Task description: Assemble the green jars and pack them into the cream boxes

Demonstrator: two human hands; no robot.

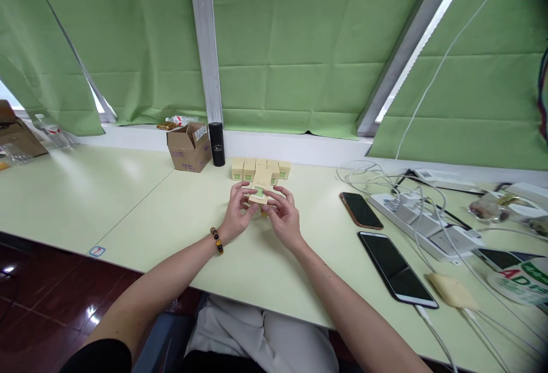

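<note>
A small cream-coloured box [260, 181] with a green label is held between my two hands, tilted up off the table. My left hand [238, 211] grips its left side, fingers curled on the edge and thumb below. From the right, my right hand [283, 216] closes on the same box with fingertips near the label. Just behind stand several similar cream boxes [238, 168] in a close group, partly hidden by the held one. What lies under the thumbs is too small to make out.
An open cardboard carton [188, 150] and a black cylinder [217, 144] stand at the back left. To the right lie two phones [362, 211], a white power strip [422, 230], tangled white cables and a cream power bank [452, 291]. The table's front edge [265, 303] runs above my lap.
</note>
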